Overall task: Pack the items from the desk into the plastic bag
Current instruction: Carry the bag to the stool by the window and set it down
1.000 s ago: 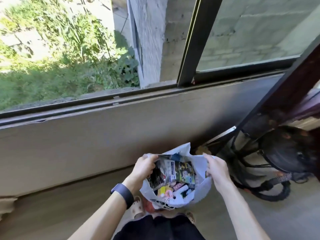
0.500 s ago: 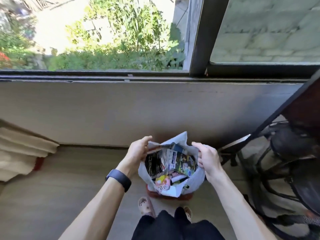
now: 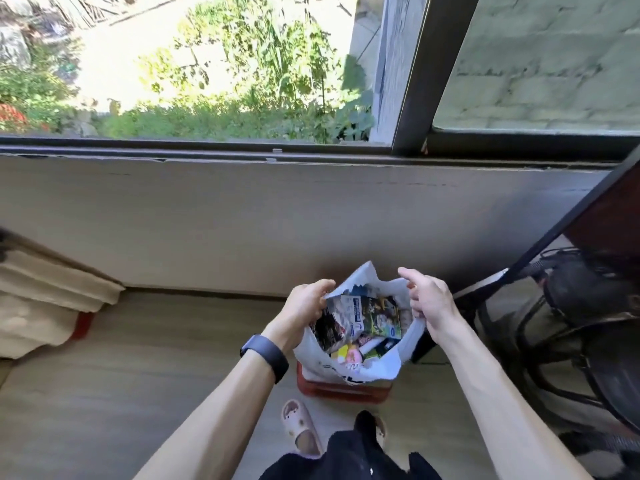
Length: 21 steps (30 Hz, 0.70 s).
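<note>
A white plastic bag (image 3: 384, 365) stands open on a red stool (image 3: 341, 389) on the floor below me. It is filled with packets and small items (image 3: 363, 323), among them a dark snack packet and a yellow piece. My left hand (image 3: 306, 303) grips the bag's left rim. My right hand (image 3: 427, 299) grips the right rim, its forefinger stretched forward. Both hands hold the bag's mouth apart.
A low wall under a window runs across in front. A dark desk edge (image 3: 568, 223) and a black office chair (image 3: 588, 323) stand at the right. Folded pale bedding (image 3: 45, 299) lies at the left. My slippered feet (image 3: 301, 431) stand just behind the stool.
My view has turned left and lowered, bringing the bedding and stool into sight. The bag has come down onto the stool, and both hands have kept their grip on its rim.
</note>
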{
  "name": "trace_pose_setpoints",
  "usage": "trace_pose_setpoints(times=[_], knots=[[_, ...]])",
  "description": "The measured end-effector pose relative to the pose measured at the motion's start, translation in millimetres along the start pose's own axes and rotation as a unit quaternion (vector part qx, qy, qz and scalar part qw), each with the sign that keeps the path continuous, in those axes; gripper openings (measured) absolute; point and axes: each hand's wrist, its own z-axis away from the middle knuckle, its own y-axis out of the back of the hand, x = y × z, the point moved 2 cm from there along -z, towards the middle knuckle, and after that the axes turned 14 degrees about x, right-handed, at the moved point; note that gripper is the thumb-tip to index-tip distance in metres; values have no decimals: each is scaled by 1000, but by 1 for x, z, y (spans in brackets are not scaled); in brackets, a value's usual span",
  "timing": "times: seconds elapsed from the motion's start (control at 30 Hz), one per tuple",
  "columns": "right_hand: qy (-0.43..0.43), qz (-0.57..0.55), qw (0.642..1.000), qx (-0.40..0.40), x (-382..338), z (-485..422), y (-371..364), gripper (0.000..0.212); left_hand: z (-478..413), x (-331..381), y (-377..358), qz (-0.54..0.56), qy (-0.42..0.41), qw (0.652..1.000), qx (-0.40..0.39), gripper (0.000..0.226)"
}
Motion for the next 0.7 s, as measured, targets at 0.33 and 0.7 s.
trace_pose_setpoints(times=[0.33, 0.7], knots=[[89, 290, 952, -35, 38, 13, 8, 33, -10, -17, 18, -191, -132, 972, 20, 19], [125, 267, 956, 15, 45, 25, 4, 37, 0, -27, 3, -218, -150, 964, 31, 26]])
